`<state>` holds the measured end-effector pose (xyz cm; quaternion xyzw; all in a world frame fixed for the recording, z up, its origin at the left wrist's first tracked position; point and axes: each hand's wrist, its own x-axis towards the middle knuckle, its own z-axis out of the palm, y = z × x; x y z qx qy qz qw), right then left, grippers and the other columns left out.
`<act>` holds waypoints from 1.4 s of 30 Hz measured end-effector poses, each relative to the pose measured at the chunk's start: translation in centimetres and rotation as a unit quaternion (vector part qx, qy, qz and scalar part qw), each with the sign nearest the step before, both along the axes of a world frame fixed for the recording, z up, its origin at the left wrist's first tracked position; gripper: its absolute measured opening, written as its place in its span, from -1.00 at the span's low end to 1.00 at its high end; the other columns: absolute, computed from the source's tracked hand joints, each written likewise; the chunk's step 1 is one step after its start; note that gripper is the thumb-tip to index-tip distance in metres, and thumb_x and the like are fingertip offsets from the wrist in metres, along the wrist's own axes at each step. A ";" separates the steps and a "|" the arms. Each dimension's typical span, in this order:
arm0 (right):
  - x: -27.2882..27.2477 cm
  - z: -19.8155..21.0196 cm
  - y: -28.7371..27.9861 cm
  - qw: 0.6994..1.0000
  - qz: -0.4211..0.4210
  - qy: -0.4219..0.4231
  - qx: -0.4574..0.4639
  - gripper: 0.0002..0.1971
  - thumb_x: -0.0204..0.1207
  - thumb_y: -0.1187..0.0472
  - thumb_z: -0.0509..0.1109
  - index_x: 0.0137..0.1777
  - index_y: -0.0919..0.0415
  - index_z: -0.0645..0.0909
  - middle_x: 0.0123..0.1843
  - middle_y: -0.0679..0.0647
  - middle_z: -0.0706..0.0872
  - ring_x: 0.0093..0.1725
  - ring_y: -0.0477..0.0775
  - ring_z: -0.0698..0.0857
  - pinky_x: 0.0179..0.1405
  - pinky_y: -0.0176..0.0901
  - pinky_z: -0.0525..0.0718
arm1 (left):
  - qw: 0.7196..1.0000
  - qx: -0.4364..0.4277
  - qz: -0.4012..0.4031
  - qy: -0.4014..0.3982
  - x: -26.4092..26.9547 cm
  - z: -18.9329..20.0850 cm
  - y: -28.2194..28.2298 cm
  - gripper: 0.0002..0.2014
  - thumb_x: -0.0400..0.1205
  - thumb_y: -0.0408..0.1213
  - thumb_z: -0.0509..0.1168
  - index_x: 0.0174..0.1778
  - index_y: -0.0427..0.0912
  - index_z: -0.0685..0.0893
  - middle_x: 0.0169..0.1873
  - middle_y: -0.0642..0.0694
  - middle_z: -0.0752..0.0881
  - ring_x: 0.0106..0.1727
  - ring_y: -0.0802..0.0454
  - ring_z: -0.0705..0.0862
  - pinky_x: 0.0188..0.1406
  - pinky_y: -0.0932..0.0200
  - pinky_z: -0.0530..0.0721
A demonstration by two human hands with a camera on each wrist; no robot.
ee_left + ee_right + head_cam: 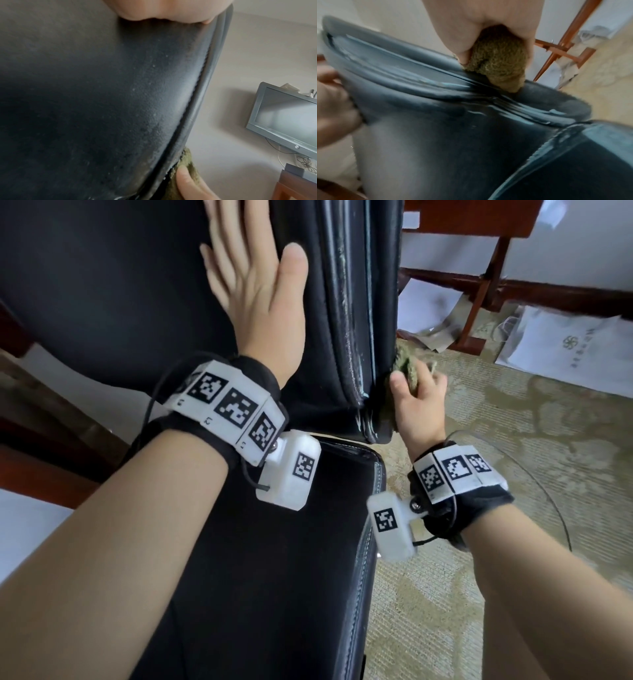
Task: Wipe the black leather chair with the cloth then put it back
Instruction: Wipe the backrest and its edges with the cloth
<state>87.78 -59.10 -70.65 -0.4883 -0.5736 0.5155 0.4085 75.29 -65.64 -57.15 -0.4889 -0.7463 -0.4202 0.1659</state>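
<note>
Wiping is in hand: right hand point(416, 402) clutches the cloth point(409, 364) against the chair point(346, 337) edge, left hand point(253, 285) braces flat, fingers straight. Next likely calls for steady pressure along the seam.

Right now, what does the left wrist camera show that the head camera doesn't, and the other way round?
Only the left wrist view shows a monitor on the wall. Only the head view shows the chair's seat, the patterned carpet, both wristbands and the left hand lying flat and open on the chair back. Both show the black leather, its worn edge, and the right hand holding the green cloth against that edge.
</note>
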 end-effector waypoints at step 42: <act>-0.8 0.2 -1.1 0.999 -0.031 0.029 -0.011 -0.45 0.50 0.32 0.39 0.46 0.03 0.38 0.35 0.28 0.38 -0.10 -0.48 0.43 -0.16 -0.87 0.22 | 0.997 0.027 -0.060 -0.027 0.9 0.5 -0.1 -0.43 0.61 -0.38 0.01 0.59 -0.38 0.13 0.60 -0.38 0.06 0.64 -0.29 -0.04 0.53 -0.13 -0.25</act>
